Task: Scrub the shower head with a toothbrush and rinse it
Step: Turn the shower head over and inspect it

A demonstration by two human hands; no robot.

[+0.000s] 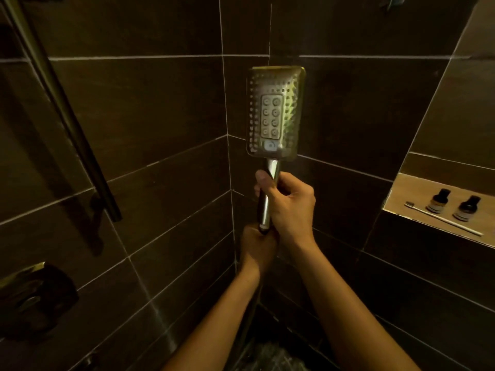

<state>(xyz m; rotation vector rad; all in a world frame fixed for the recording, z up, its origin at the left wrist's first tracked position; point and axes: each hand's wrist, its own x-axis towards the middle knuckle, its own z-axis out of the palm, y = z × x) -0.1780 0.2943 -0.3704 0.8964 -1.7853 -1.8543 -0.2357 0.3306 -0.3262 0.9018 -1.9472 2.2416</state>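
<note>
Looking across from the left, there's a dark rail (61,108) on the tiled wall and a valve plate (34,301) lower down, then dead centre both hands are on the shower head (276,111): left hand (257,246) closed round the bottom of the handle where the hose joins, right hand (288,204) wrapped higher up with the thumb along the chrome, nozzle face turned toward the person, I'd guess to check the holes before scrubbing. Off to the right, the toothbrush (443,219) lies untouched on the niche ledge (396,202) beside two little bottles (452,206), so a hand has to let go to fetch it.
</note>
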